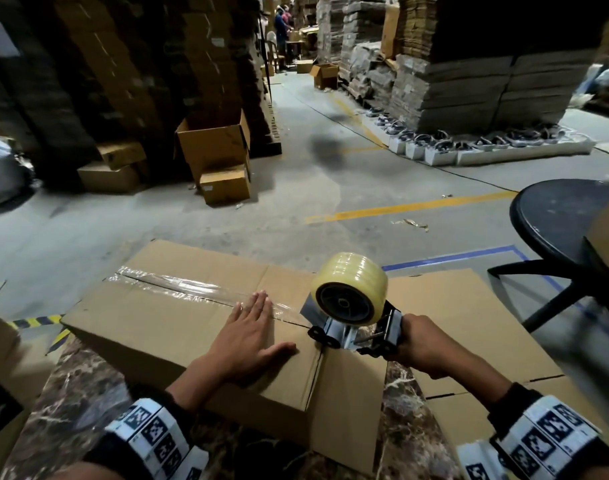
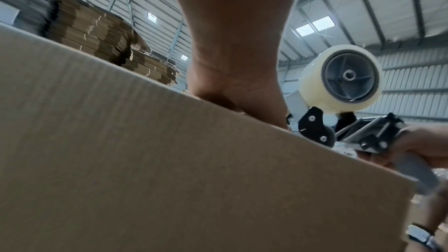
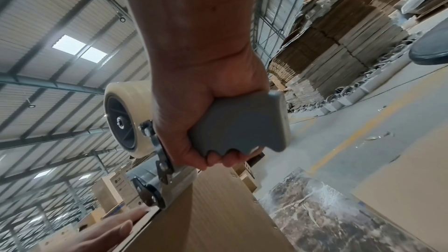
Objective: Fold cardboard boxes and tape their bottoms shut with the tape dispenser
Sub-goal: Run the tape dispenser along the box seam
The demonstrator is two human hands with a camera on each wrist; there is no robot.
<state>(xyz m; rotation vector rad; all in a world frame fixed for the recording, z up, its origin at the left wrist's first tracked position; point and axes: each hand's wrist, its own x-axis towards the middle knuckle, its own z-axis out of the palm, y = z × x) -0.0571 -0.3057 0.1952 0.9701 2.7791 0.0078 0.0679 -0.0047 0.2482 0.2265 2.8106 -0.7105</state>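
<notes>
A folded cardboard box (image 1: 164, 327) lies bottom-up on a dark marble table (image 1: 71, 403). Clear tape (image 1: 178, 287) runs along its centre seam from the far left end toward the near right end. My left hand (image 1: 247, 336) lies flat on the box, fingers straight, pressing the taped seam. My right hand (image 1: 421, 344) grips the grey handle (image 3: 240, 124) of the tape dispenser (image 1: 351, 306), whose roller end sits on the seam at the box's right edge. The clear tape roll (image 2: 341, 78) stands above the box's edge (image 2: 169, 141).
A flat unfolded cardboard sheet (image 1: 469, 317) lies under my right arm on the table. A round black stool (image 1: 559, 216) stands to the right. Across the concrete floor are open boxes (image 1: 216, 143) and tall stacks of flat cardboard (image 1: 469, 84). People work far down the aisle.
</notes>
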